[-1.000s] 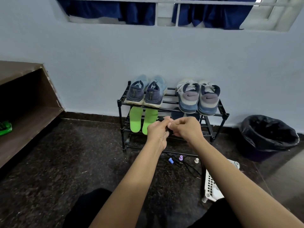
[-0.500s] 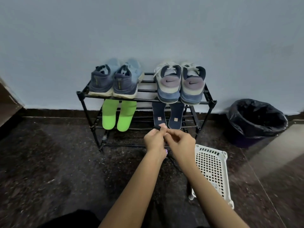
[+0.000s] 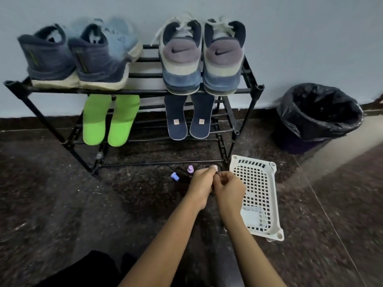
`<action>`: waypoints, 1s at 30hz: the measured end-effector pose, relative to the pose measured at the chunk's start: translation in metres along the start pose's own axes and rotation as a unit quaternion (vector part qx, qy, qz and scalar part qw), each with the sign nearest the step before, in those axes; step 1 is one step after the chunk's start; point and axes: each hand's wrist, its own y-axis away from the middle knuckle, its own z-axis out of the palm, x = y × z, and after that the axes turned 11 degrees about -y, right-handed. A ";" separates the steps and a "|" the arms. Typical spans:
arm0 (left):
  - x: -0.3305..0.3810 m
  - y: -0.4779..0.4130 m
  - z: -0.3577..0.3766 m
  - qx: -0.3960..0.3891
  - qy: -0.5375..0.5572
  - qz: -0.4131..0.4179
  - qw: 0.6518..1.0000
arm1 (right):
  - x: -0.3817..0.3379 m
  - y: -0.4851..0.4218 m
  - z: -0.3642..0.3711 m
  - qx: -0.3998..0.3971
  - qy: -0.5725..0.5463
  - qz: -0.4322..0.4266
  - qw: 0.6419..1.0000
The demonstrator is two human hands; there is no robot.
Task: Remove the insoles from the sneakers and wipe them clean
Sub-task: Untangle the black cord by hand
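Head view: white basket (image 3: 274, 200) lies just beside right hand (image 3: 230, 190) (black-lined bin (image 3: 317, 119) beyond).

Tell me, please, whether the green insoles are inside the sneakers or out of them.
Out. Both green insoles rest on the lower shelf of the rack, beneath the blue sneakers on the top shelf.

A dark Nike swoosh sits on each heel tab of the grey-and-blue sneakers (image 3: 202, 56), upper centre; no words are legible.
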 end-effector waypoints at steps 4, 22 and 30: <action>-0.012 -0.011 0.013 -0.101 -0.051 -0.005 0.994 | 0.038 -0.022 -0.008 0.012 0.042 0.008 0.999; -0.064 -0.045 -0.006 0.040 -0.024 -0.099 0.994 | 0.123 -0.138 -0.011 0.093 0.137 0.127 0.978; -0.068 -0.046 -0.027 0.082 0.004 -0.114 0.990 | 0.126 -0.135 -0.013 0.095 0.129 0.127 0.979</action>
